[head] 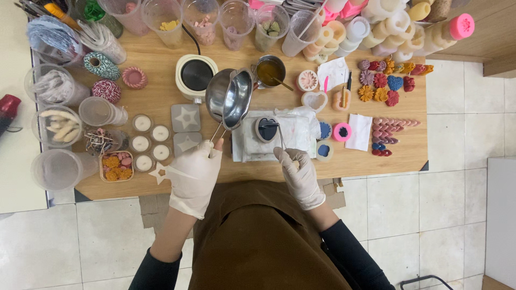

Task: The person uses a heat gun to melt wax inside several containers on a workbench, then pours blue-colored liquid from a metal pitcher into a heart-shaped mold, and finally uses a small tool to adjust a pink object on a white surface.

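Note:
My left hand (194, 173), in a white glove, grips the long handle of a steel pouring pot (230, 96) that is tilted above the wooden table (269, 164). Its spout hangs over a small round mould (267, 129) with dark blue wax, which stands on a white cloth (301, 134). My right hand (294, 165), also gloved, holds thin metal tweezers (280, 133) whose tips reach the mould's rim.
A small white electric hotplate (196, 74) and a metal cup of amber liquid (270, 71) stand behind the pot. Tealights (151, 140), star moulds, twine spools and plastic cups fill the left; coloured wax flowers (387, 83) and hearts lie right.

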